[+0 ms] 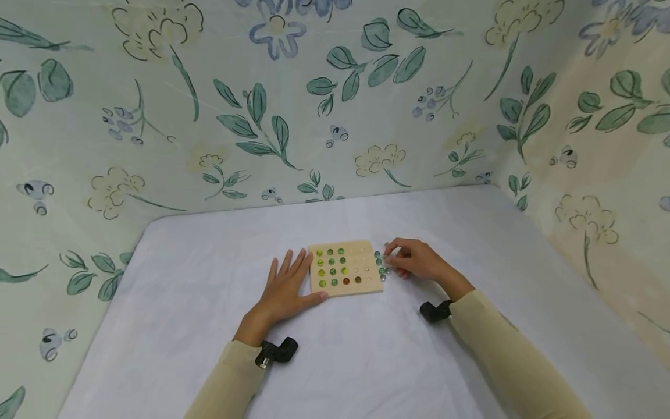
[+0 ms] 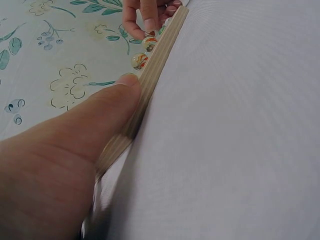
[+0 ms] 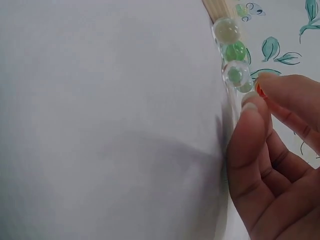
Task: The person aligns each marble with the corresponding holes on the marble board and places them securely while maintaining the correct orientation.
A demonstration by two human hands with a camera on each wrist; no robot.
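Observation:
A pale wooden board [image 1: 376, 286] with round hollows lies on the white cloth. Yellow-green and green marbles [image 1: 334, 272] fill its left side, and red-brown ones sit in the front row; several hollows at the right hold none. My left hand [image 1: 285, 291] rests along the board's left side with fingers spread, its thumb touching the front left corner. Just off the right edge, my right hand [image 1: 419, 260] pinches a marble with red-orange in it [image 3: 259, 89] between thumb and fingertip. Fingers cover most of that marble.
Several loose clear and green marbles [image 3: 236, 50] lie close together along the board's right edge, beside the right hand. White cloth [image 1: 340, 361] covers the table. Floral fabric [image 1: 293, 116] hangs behind it and at both sides.

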